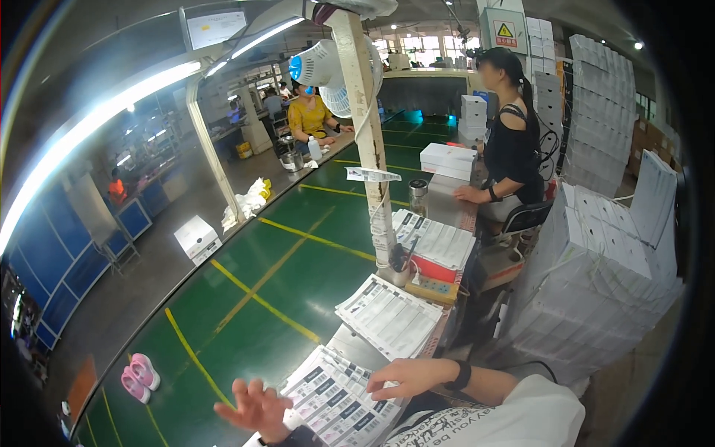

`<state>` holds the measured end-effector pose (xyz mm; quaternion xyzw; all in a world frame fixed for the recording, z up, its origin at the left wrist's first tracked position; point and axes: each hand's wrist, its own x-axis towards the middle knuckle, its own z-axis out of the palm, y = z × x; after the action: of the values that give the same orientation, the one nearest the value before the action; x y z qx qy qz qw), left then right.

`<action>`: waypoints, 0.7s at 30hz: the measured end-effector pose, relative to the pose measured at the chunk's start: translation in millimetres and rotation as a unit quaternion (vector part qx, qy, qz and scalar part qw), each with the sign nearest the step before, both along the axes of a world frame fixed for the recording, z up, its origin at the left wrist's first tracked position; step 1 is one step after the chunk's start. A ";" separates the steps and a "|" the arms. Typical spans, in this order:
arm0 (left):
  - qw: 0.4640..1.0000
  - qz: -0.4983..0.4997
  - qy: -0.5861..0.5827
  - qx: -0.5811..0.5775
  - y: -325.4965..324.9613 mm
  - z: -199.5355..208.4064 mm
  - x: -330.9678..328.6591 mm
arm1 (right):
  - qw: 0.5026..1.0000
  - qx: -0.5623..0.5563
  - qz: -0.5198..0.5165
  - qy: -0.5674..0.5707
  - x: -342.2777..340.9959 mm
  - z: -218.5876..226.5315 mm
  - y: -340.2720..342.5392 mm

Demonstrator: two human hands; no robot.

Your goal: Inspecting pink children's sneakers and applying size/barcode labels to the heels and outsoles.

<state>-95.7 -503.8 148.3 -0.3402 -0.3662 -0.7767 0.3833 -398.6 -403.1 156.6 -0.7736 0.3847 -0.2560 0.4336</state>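
Observation:
My left hand (257, 410) is raised at the near edge of the green belt, fingers spread and nothing in it. My right hand (406, 378) hovers over or rests on a stack of printed label sheets (335, 402) in front of me, its fingers loosely bent and apart. Whether its fingertips touch the paper I cannot tell. A second stack of printed sheets (391, 316) lies just beyond. On the belt to the left sits a pair of pink shoes (140, 378) with white soles.
A green conveyor belt (290, 276) with yellow lines runs away from me. A post (365, 134) carrying a fan (335, 74) rises beside it. Further on are a glass bottle (418, 197), white boxes (448, 158) and two seated people. Stacked white cartons (581, 253) stand at right.

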 end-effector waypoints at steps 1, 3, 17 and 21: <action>0.996 -0.011 0.013 0.091 -7.7 -5.5 -9.0 | 1.000 -0.003 -0.002 0.001 5.8 1.6 -4.2; 0.971 -0.020 0.020 0.236 -22.4 -19.4 -22.8 | 0.999 -0.010 0.036 -0.017 15.8 4.5 -16.9; 0.784 0.060 -0.157 0.598 -72.9 -140.0 -29.6 | 0.952 0.022 -0.004 0.304 60.0 -62.1 -41.4; 0.793 0.070 -0.179 0.578 -79.4 -144.4 -27.6 | 0.938 -0.072 -0.051 0.334 77.2 -91.1 -35.2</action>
<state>-123.2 -583.2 3.9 0.1161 0.0663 -0.8619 0.4891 -321.4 -438.3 65.4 -0.8228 0.5273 -0.0314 0.2095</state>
